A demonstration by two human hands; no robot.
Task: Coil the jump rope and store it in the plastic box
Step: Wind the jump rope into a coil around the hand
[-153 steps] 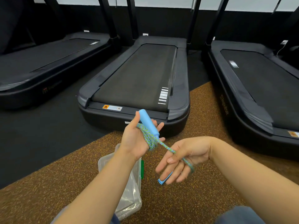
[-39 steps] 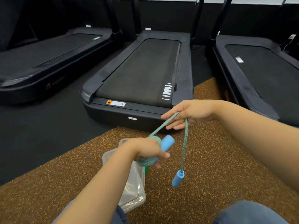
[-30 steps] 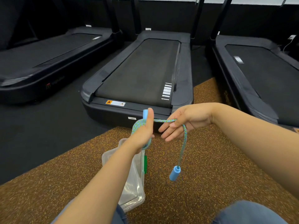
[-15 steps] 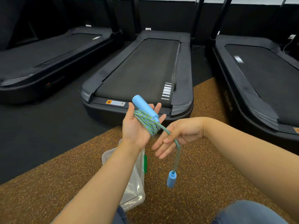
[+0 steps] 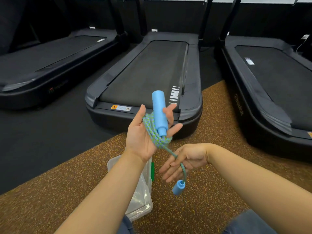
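Most of the jump rope point(image 5: 154, 130) is coiled round your open left hand point(image 5: 143, 134), right-hand fingers point(image 5: 170, 168) loosely spread guiding the tail, plastic box point(image 5: 143, 200) waiting below.

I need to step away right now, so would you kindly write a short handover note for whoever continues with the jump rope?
Left hand: open, palm up, with most of the rope coiled around it; one blue handle stands against its fingers.
Right hand: open, fingers loose, the short rope tail running across them; the second handle hangs just below.
Plastic box: on the brown floor under the left forearm, green latch on its right side; nothing of the rope is in it.
Done: nearly all coiled.
Left: wrap the last tail, secure the free handle, then place the bundle in the box.
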